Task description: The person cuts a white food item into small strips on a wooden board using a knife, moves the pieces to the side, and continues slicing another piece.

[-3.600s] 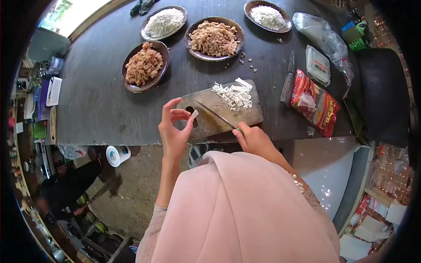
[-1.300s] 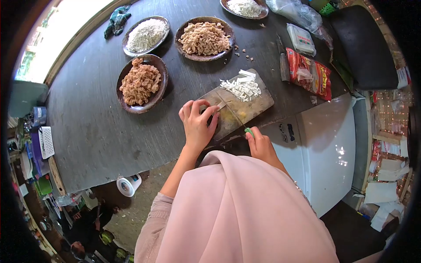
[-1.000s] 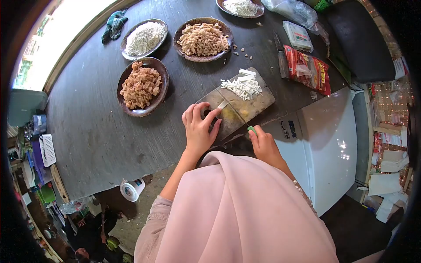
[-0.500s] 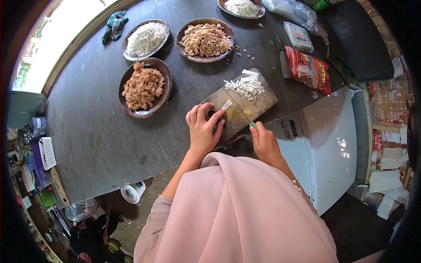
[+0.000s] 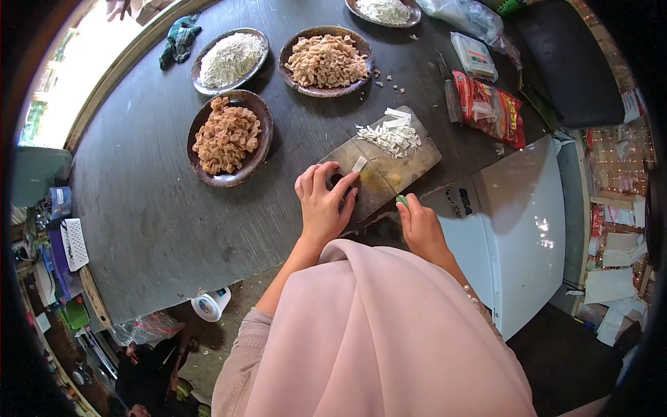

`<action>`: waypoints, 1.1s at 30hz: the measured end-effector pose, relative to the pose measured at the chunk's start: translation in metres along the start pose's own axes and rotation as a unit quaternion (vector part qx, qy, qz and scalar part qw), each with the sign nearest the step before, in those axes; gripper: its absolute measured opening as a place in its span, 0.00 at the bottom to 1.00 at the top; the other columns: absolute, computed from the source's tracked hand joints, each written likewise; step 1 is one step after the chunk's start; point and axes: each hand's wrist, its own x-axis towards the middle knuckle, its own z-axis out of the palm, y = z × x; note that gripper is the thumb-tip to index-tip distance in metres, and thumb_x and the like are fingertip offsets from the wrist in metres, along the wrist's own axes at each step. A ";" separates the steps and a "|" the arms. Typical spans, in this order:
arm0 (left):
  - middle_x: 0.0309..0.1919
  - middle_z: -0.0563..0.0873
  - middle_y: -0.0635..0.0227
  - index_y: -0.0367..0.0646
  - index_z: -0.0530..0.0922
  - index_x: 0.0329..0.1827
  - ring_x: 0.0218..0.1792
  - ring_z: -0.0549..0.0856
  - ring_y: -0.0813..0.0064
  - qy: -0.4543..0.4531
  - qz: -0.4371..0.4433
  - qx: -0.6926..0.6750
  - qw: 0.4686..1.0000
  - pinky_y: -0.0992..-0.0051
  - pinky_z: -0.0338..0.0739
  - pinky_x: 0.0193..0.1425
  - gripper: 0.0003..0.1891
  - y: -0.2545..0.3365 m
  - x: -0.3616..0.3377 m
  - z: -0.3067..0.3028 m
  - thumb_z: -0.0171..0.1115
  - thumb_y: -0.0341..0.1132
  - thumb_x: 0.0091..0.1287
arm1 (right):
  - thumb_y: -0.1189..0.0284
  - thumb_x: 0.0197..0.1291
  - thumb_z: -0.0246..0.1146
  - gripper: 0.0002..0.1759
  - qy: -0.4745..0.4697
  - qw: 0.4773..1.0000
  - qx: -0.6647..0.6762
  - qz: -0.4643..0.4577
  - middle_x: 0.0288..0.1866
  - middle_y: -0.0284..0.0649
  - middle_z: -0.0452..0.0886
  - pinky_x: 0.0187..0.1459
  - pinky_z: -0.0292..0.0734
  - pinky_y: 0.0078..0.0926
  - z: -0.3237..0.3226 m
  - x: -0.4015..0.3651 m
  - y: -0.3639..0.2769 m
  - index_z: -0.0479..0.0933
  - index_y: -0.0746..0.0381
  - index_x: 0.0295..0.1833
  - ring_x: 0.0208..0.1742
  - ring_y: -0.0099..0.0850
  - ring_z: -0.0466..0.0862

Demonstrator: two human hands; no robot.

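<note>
My right hand [image 5: 425,228] is wrapped round the green handle of a knife [image 5: 379,171], whose thin blade lies across the wooden cutting board [image 5: 417,156]. At the board's left edge, my left hand [image 5: 325,201] pinches a short white strip [image 5: 359,164] at the fingertips, close beside the blade. Beyond the knife, a heap of cut white sticks [image 5: 394,142] rests on the board, with a few longer pieces at its far side. The white food's kind does not show.
Plates of brown pieces [image 5: 226,135], light-brown cubes [image 5: 326,61] and white shreds [image 5: 232,60] stand on the dark table [image 5: 153,201]. To the right lie a red packet [image 5: 490,108] and a white packet [image 5: 474,55]. A white appliance [image 5: 521,222] stands below the table's edge; another person [image 5: 142,368] is at lower left.
Both my hands, the knife and the white strip keep nearly the same places. The other person at lower left has shifted slightly, and something dark has appeared at the top left edge.
</note>
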 end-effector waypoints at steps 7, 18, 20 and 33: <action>0.61 0.77 0.64 0.60 0.87 0.56 0.66 0.70 0.54 -0.008 -0.017 0.001 1.000 0.52 0.59 0.72 0.18 0.004 0.011 -0.002 0.72 0.37 0.62 | 0.62 0.79 0.54 0.17 -0.032 0.999 -0.014 0.016 0.26 0.60 0.80 0.33 0.72 0.59 -0.005 0.009 -0.001 0.68 0.65 0.41 0.33 0.64 0.81; 0.50 0.82 0.77 0.60 0.89 0.45 0.61 0.74 0.59 0.027 0.008 0.035 0.999 0.56 0.62 0.67 0.11 0.000 0.036 0.009 0.74 0.34 0.59 | 0.62 0.79 0.53 0.17 -0.053 0.997 0.052 0.021 0.28 0.62 0.79 0.35 0.70 0.59 -0.018 0.011 0.003 0.68 0.67 0.42 0.36 0.66 0.79; 0.49 0.82 0.78 0.59 0.89 0.44 0.60 0.74 0.60 0.029 0.007 0.031 0.999 0.56 0.62 0.66 0.11 -0.001 0.036 0.008 0.75 0.34 0.58 | 0.62 0.79 0.53 0.17 -0.052 0.997 0.047 0.016 0.28 0.62 0.79 0.35 0.70 0.59 -0.014 0.010 0.005 0.68 0.67 0.42 0.36 0.66 0.79; 0.47 0.83 0.77 0.54 0.88 0.37 0.58 0.75 0.61 0.047 -0.023 0.002 0.999 0.56 0.63 0.65 0.07 -0.001 0.037 0.014 0.77 0.34 0.57 | 0.61 0.79 0.53 0.16 -0.034 0.998 0.057 0.017 0.29 0.62 0.81 0.33 0.70 0.63 0.006 0.006 0.012 0.67 0.64 0.44 0.35 0.67 0.80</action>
